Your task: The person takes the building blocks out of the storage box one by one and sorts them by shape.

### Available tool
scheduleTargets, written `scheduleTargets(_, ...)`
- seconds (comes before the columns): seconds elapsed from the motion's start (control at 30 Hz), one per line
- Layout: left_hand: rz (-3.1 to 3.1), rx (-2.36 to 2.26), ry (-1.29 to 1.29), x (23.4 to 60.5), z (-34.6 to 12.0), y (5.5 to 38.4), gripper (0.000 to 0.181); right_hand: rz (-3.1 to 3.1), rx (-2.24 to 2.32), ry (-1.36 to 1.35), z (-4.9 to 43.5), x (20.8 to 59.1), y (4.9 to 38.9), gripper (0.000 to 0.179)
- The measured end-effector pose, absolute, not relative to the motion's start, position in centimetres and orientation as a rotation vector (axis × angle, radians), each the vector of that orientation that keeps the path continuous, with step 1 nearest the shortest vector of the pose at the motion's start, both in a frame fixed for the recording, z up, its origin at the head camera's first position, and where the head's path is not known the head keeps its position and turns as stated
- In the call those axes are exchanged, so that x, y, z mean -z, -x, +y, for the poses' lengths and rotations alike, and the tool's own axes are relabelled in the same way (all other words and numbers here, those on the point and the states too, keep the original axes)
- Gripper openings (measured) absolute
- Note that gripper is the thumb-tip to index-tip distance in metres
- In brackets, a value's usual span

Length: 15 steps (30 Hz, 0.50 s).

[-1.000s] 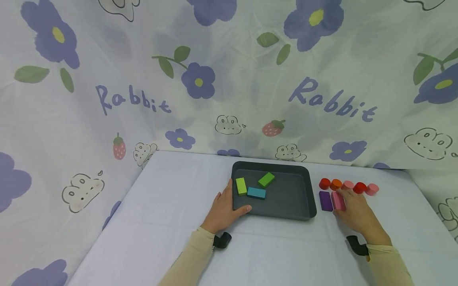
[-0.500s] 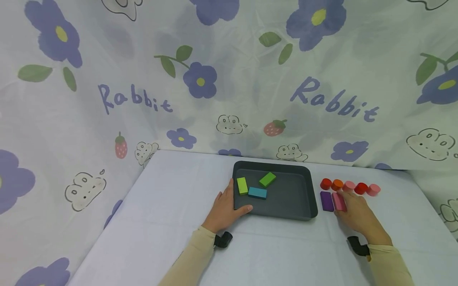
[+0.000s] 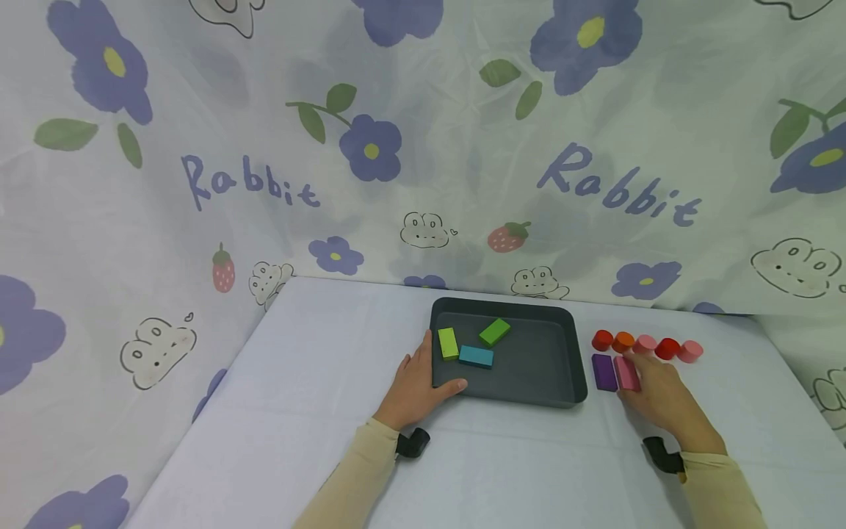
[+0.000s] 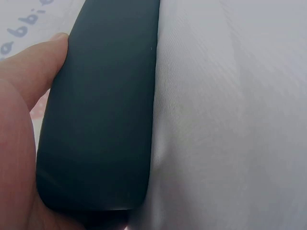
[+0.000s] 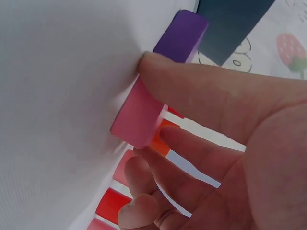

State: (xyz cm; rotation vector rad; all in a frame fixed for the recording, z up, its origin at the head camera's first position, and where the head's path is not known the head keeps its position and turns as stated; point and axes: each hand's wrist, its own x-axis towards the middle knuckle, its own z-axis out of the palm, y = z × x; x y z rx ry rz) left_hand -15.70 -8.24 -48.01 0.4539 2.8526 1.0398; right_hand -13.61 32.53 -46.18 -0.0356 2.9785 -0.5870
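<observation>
A dark grey rectangular tray [image 3: 529,367] lies on the table with a yellow-green block [image 3: 448,344], a green block [image 3: 494,333] and a blue block [image 3: 476,357] inside. My left hand [image 3: 416,389] rests at its near left corner, fingers extended along the left wall and thumb [image 4: 41,64] against the near side. To the right of the tray, my right hand [image 3: 661,393] pinches a pink block [image 5: 139,112] between thumb and fingers; the block appears to stand on the table. Close beside it on the left stands a purple block [image 3: 604,372].
Behind the pink and purple blocks runs a row of short cylinders: a red one [image 3: 602,340], an orange one [image 3: 623,342], a pink one [image 3: 645,344], another red one [image 3: 667,348] and another pink one [image 3: 691,351]. A printed curtain [image 3: 423,147] hangs behind the white-covered table [image 3: 317,367].
</observation>
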Motion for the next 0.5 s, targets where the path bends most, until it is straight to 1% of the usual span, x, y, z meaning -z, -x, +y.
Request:
scheduleTargets(0.2,2.846,-1.052,-0.453,47.8,-8.2,15.7,0.110,3.008,0.598,0.030,32.4,45.5,13.5,0.080)
scheduleTargets(0.5,2.842,-1.051,-0.444,47.7,-8.1,15.8,0.110,3.055,0.611,0.091,31.9,44.4,13.0,0.075)
